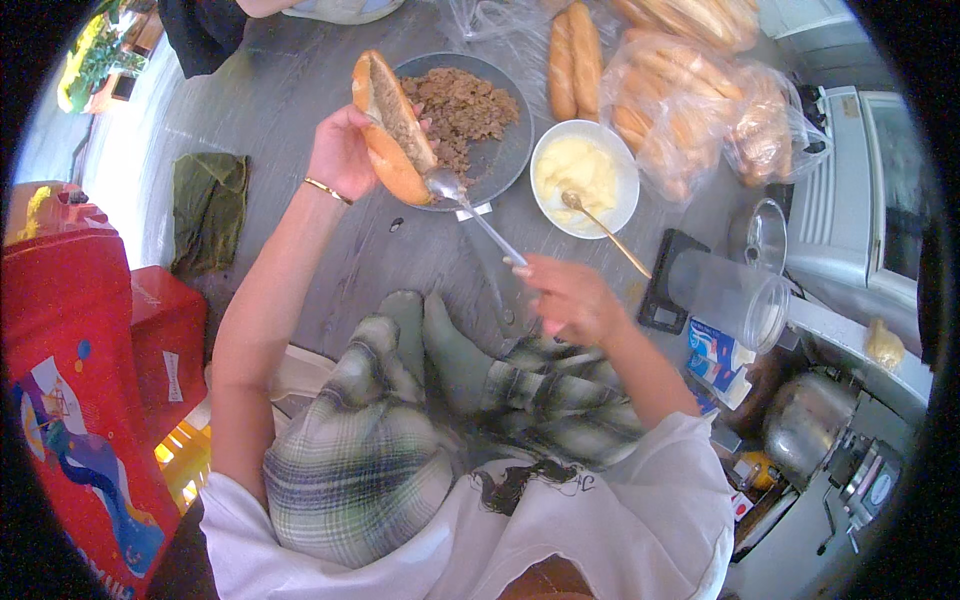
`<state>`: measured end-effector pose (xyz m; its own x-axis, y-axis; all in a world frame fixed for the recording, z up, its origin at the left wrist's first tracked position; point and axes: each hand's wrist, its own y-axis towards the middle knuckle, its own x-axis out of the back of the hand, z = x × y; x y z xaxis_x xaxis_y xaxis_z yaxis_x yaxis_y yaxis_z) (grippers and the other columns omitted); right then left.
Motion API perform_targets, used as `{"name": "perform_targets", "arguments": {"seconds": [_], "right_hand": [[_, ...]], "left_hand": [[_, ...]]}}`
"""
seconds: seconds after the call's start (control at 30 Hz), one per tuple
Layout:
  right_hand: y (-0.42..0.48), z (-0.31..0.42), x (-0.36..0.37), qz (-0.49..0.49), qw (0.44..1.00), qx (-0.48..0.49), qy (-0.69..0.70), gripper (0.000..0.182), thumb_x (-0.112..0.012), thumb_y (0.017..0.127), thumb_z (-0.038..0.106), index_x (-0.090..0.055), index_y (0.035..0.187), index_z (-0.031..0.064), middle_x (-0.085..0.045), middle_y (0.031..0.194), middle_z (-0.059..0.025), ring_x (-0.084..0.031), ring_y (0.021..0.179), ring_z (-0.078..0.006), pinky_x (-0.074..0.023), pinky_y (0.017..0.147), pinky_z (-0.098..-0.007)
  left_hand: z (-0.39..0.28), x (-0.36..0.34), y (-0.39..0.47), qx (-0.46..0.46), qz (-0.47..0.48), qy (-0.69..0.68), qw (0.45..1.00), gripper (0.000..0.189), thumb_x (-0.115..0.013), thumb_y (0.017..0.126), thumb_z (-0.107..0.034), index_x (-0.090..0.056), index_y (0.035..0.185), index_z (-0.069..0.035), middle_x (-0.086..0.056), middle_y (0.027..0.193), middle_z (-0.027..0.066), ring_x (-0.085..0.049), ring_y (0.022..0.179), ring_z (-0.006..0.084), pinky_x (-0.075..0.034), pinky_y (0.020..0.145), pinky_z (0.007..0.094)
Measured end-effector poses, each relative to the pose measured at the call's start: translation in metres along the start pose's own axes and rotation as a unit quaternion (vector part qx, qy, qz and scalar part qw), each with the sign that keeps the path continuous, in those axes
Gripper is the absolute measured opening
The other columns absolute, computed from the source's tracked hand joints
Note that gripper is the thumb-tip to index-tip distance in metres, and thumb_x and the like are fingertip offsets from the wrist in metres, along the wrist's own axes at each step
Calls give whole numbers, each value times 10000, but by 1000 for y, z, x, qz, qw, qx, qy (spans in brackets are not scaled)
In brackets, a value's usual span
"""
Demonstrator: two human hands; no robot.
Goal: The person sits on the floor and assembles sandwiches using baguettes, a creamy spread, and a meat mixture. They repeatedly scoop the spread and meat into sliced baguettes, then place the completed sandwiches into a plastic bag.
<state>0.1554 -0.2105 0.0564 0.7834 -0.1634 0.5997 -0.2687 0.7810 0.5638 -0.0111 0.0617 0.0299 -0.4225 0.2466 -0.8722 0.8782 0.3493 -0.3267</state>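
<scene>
My left hand (345, 150) holds up a split baguette (401, 171), opened lengthwise with a brown spread along its inside. A metal spoon (480, 214) is gripped by its handle in my right hand (574, 300), which looks slightly blurred. The spoon's bowl touches or nearly touches the near end of the bread. Just beyond, partly covered by the baguette, a dark frying pan (499, 169) contains a crumbly brown filling (469, 112). To its right stands a white bowl (634, 191) of pale yellow spread (577, 165), with a gold-coloured spoon (619, 244) resting in it.
Whole baguettes (574, 64) and plastic-bagged bread (664, 105) lie at the back right. A black kitchen scale (671, 281) and a clear plastic container (727, 296) are on the right. A dark green cloth (210, 210) lies left, near red boxes (67, 337). Another person's arm (262, 6) shows at top left.
</scene>
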Motion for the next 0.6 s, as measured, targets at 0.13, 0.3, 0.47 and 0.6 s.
{"name": "perform_targets", "arguments": {"seconds": [0.13,0.3,0.47,0.6], "right_hand": [[18,1,-22,-321,913,-207,141,184,-472,890,162,-503,834,-10,-583,952,-177,-615,811,-270,-520,673,-319],[67,-20,-12,-423,809,-333,237,247,-382,938,212,-474,888,-12,-581,829,-157,-619,653,-235,-513,592,-326],[92,-75,17,-383,833,-311,251,294,-394,936,253,-497,850,-9,-587,744,-139,-601,596,-197,-494,554,-295],[109,-62,25,-414,828,-296,237,279,-405,933,244,-494,835,-1,-585,734,-138,-585,563,-185,-482,534,-279]], "left_hand": [[5,2,5,-13,-9,-2,1000,574,-457,627,-135,-373,1174,19,-483,1143,177,-458,1088,355,-349,955,524],[6,-3,5,-15,18,51,998,629,-460,620,-125,-334,1225,-4,-473,1160,178,-457,1093,347,-353,952,526],[10,-13,3,-40,14,115,992,670,-457,617,-109,-299,1261,-10,-469,1169,181,-453,1099,352,-369,944,510],[11,-11,6,-49,24,115,992,657,-461,614,-109,-315,1245,0,-466,1174,180,-448,1104,363,-374,941,505]]}}
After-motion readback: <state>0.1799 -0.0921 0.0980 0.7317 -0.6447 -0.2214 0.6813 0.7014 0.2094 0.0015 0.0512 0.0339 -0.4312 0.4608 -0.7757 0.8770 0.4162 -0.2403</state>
